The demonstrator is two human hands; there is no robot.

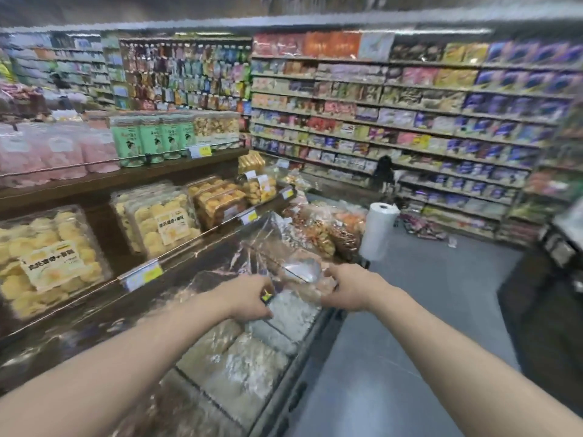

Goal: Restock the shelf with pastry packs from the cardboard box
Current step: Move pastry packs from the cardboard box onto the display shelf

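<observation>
beside a white bag roll [377, 230] and shelved yellow pastry boxes [164, 220], my left hand [249, 296] and right hand [347, 287] each grip a clear pastry pack [299, 272] over the bottom shelf [252, 351].

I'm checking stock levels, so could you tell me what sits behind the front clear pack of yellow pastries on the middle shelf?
Another similar pastry pack stands right behind the front pack; anything further back is hidden.

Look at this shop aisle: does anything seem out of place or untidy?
Yes. Several packets lie scattered on the floor at the foot of the far shelves instead of on them. The picture is too blurred to tell what they are.
</observation>
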